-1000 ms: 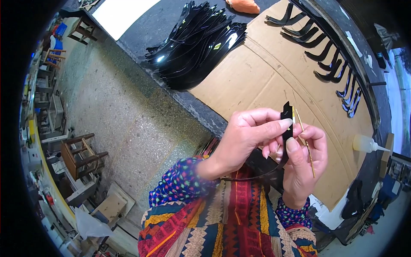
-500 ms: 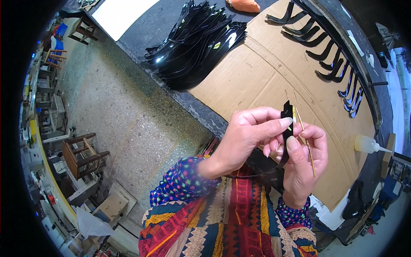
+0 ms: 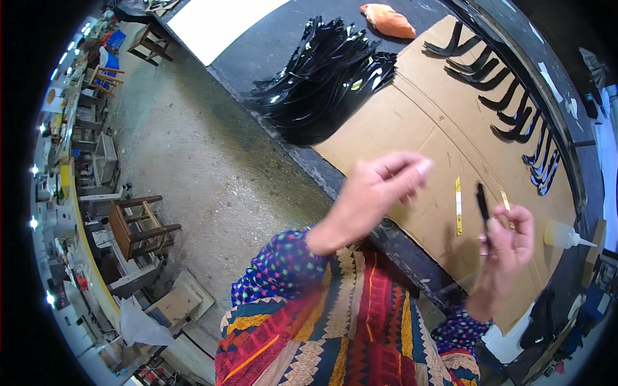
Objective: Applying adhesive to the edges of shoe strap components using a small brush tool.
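Over the cardboard's near left edge, my left hand is closed in a pinch and slightly blurred; anything between its fingertips is too small to make out. To the right, my right hand is closed on a narrow black strip, which points up and away. The same fingers also grip a thin gold-coloured stick. Between my hands, a slim gold-and-white strip lies on the cardboard sheet.
Glossy black curved strips are heaped at the far side. Several curved black pieces line the cardboard's right border. An orange lump, a white sheet and a squeeze bottle rest on the dark table. Wooden stools stand left.
My hands have parted: the right moved right, carrying the black strip and gold stick, while the left came off the strip. The gold-and-white strip now shows on the cardboard. The view has shifted.
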`<action>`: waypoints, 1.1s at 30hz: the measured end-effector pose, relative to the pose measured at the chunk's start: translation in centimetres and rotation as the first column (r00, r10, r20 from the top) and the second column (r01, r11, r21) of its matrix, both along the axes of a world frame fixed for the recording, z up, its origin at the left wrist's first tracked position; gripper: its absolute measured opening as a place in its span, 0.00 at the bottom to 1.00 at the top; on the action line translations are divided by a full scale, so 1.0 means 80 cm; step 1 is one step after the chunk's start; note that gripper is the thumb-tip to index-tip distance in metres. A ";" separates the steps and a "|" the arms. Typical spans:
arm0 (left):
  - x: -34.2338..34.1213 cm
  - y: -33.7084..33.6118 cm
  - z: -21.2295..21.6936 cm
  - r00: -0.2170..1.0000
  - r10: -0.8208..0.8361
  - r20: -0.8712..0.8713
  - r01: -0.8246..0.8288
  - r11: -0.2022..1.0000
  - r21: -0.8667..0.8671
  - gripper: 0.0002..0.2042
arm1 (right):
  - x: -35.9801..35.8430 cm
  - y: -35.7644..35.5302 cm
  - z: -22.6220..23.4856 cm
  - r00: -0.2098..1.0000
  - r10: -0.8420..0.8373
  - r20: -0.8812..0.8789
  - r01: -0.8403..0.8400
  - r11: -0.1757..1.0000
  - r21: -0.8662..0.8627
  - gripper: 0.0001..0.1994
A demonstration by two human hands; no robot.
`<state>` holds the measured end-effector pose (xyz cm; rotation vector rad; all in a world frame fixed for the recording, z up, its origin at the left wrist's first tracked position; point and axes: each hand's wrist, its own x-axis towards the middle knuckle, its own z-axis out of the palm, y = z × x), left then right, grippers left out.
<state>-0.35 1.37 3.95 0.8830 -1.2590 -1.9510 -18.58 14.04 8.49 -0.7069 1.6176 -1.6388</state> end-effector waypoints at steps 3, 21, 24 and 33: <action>0.024 -0.050 -0.008 0.822 0.507 0.260 -0.198 0.682 -0.704 0.11 | -0.064 0.024 -0.008 0.974 -0.045 -0.221 0.065 0.994 0.085 0.11; 0.006 -0.207 -0.054 0.259 0.884 0.388 0.609 0.163 -0.776 0.04 | -0.009 0.008 -0.076 0.530 0.233 -0.815 0.042 0.953 0.300 0.09; 0.011 -0.209 -0.051 0.281 0.864 0.418 0.616 0.171 -0.769 0.05 | 0.000 -0.001 -0.079 0.440 0.243 -0.864 -0.006 0.963 0.268 0.10; 0.022 -0.213 -0.025 0.424 0.851 0.311 0.382 0.143 -0.913 0.04 | -0.004 -0.004 -0.089 0.480 0.215 -0.851 0.044 0.963 0.267 0.08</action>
